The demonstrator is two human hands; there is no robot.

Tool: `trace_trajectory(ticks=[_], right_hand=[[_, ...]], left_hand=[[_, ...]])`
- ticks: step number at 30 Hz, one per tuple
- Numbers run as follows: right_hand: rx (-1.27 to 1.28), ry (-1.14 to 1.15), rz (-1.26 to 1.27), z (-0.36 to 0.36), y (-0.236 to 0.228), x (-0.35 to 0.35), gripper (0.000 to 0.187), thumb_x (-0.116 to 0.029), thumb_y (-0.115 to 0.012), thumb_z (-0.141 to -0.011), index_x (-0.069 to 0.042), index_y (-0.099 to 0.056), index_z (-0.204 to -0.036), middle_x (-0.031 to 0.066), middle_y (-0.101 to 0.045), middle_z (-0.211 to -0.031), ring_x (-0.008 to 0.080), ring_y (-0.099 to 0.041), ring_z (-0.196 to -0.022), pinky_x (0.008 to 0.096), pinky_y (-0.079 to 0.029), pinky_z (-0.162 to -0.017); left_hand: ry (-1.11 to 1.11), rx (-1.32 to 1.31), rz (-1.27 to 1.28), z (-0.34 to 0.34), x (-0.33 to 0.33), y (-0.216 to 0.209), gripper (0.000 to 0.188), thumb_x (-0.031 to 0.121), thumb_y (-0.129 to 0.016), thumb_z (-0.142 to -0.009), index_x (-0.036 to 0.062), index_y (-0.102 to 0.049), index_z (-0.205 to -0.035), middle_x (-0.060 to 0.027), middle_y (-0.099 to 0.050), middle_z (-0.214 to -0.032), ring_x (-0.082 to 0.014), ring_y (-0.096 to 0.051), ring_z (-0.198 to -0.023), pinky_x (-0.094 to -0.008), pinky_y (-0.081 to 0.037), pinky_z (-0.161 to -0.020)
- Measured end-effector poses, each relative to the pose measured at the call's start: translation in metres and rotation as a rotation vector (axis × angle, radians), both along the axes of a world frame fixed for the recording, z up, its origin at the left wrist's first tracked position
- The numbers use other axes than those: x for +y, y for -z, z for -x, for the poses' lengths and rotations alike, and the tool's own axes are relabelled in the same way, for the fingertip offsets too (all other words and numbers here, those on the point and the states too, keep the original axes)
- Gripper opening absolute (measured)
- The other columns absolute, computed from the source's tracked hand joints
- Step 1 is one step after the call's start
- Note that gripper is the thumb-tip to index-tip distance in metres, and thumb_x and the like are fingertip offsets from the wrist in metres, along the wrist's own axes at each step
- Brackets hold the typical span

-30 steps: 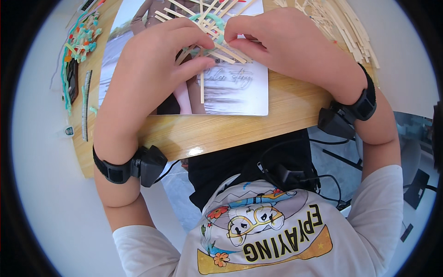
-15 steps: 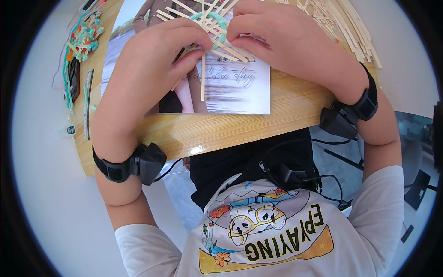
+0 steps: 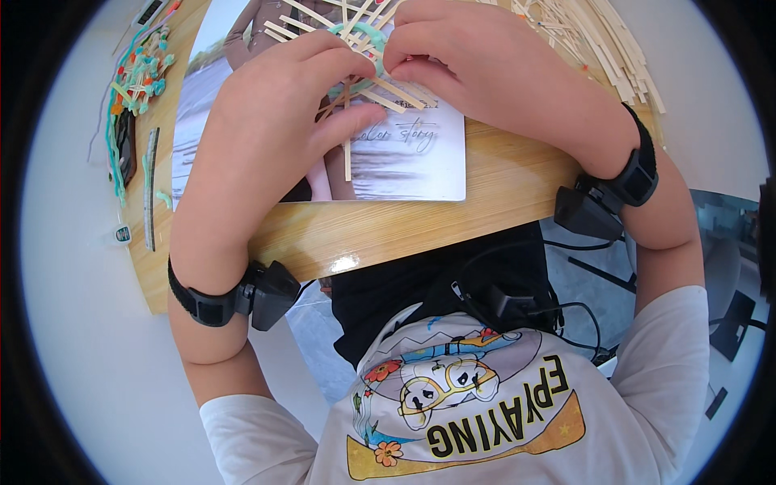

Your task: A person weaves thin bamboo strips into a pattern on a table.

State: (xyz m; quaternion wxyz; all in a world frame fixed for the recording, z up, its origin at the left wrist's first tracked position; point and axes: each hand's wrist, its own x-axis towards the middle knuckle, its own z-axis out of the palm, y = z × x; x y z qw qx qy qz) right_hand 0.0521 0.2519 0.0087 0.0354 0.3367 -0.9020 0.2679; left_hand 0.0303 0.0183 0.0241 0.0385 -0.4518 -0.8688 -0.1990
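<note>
A woven piece of crossing pale wooden strips has a mint-green ring running through it, fuzzy like a pipe cleaner. It rests over a printed photo sheet at the top of the view. My left hand is at the piece's left side, its fingertips touching the strips and its thumb stretched away from them, open. On the right edge of the ring, the fingers and thumb of my right hand are closed together. What lies between those fingertips is mostly hidden.
More loose wooden strips lie at the far right of the wooden table. On the left are a cluster of beads and mint-green bits, a dark object and a ruler. The table's front edge curves before me.
My left thumb has come away from the fingertips, opening the pinch. Both hands and the woven piece have shifted slightly left in view.
</note>
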Motion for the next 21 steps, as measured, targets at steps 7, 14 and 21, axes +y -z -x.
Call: trace_trajectory(ticks=[7, 14, 21], right_hand=[[-0.041, 0.001, 0.008, 0.003, 0.005, -0.002, 0.018, -0.016, -0.062, -0.097, 0.000, -0.069, -0.099, 0.0167, -0.066, -0.099, 0.0348, -0.066, -0.094, 0.0420, -0.052, -0.084], [-0.142, 0.050, 0.186, 0.002, 0.007, -0.003, 0.017, -0.018, -0.065, -0.096, -0.002, -0.068, -0.099, 0.0167, -0.069, -0.095, 0.0345, -0.068, -0.089, 0.0406, -0.054, -0.079], [-0.091, 0.040, 0.204, 0.004, 0.012, -0.006, 0.016, -0.018, -0.066, -0.095, -0.002, -0.068, -0.099, 0.0163, -0.070, -0.093, 0.0342, -0.068, -0.087, 0.0406, -0.054, -0.077]], left_hand=[[-0.046, -0.015, -0.023, -0.001, 0.002, 0.002, 0.020, 0.016, -0.074, -0.089, 0.0009, -0.072, -0.101, -0.0095, -0.071, -0.103, -0.0293, -0.069, -0.086, -0.0338, -0.054, -0.076], [-0.127, -0.159, -0.080, 0.002, 0.000, -0.001, 0.017, 0.012, -0.069, -0.093, -0.0022, -0.071, -0.102, -0.0100, -0.072, -0.102, -0.0220, -0.067, -0.083, -0.0308, -0.053, -0.077], [-0.073, -0.123, -0.044, 0.006, -0.002, 0.001, 0.016, 0.010, -0.070, -0.090, -0.0020, -0.071, -0.101, -0.0103, -0.072, -0.103, -0.0240, -0.068, -0.090, -0.0316, -0.053, -0.082]])
